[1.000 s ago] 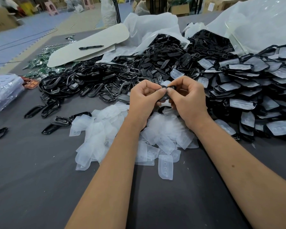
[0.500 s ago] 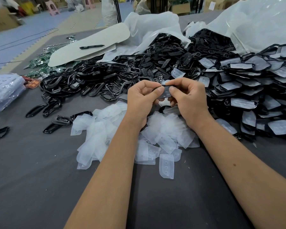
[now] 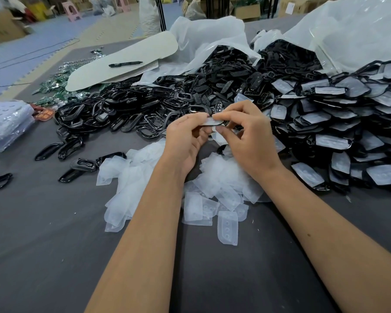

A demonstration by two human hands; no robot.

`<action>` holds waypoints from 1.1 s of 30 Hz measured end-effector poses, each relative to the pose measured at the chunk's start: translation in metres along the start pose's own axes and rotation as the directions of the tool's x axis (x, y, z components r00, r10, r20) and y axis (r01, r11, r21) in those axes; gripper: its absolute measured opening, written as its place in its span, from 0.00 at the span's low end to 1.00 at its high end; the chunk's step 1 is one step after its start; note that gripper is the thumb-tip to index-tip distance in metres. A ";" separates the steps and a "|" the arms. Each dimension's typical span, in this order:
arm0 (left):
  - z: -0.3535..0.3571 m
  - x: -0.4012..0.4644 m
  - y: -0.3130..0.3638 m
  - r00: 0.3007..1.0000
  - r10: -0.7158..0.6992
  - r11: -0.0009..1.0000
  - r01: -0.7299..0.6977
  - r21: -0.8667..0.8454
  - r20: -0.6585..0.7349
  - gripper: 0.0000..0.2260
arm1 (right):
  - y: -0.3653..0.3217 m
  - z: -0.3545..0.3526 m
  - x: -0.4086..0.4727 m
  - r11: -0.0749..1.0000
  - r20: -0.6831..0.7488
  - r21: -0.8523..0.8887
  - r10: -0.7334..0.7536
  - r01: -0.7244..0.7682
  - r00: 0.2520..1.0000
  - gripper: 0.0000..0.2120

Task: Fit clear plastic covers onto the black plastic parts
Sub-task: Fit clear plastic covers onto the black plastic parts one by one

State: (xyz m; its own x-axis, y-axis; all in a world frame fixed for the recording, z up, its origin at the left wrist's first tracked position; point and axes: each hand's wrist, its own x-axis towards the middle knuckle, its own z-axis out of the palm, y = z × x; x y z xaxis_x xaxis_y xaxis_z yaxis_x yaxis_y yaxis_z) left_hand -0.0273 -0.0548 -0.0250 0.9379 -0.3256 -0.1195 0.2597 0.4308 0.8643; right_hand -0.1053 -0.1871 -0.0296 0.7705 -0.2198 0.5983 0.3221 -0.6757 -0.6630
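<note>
The table (image 3: 54, 256) is dark grey. On it the loose covers (image 3: 131, 184) are milky clear, some marked with a row of small rings. The frames (image 3: 113, 114) heaped behind are glossy black. The finished pile (image 3: 339, 132) alternates black rims with pale, frosted faces. The bags (image 3: 352, 28) are translucent white, the board (image 3: 127, 62) cream, the pen (image 3: 125, 63) on it black. Small green pieces (image 3: 54, 82) lie near the board, and a brown packet (image 3: 44, 114) carries orange print. The tray stack (image 3: 5, 123) is pale bluish-white, dotted with round dimples. Beyond, the floor mats (image 3: 32, 41) are blue and beige, and a stool (image 3: 71, 9) is pink.
</note>
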 end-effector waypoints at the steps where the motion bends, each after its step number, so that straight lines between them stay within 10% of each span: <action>1: 0.000 -0.001 0.001 1.000 -0.013 1.000 0.014 -0.025 0.019 0.10 | 0.001 0.000 0.001 1.000 -0.026 -0.016 -0.005 0.005 1.000 0.09; 5: 0.004 -0.004 0.000 0.996 0.013 0.999 -0.015 0.029 0.083 0.12 | 0.008 -0.003 0.005 0.966 -0.089 0.178 0.207 -0.189 0.974 0.04; 12: 0.005 -0.007 -0.003 0.990 0.064 0.993 -0.076 0.094 0.124 0.05 | 0.016 -0.009 0.008 0.616 0.225 0.639 0.423 -0.461 0.877 0.06; 33: 0.007 -0.005 -0.009 0.983 0.100 0.981 -0.124 0.147 0.156 0.03 | 0.020 -0.010 0.006 0.520 0.203 0.733 0.448 -0.439 0.870 0.14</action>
State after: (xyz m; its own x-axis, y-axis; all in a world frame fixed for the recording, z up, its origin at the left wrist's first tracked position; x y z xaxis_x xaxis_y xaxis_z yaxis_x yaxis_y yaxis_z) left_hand -0.0359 -0.0627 -0.0288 0.9118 -0.4080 0.0457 0.1051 0.3395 0.9347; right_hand -0.1001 -0.2091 -0.0351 0.9267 -0.3517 0.1322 0.2326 0.2608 -0.9369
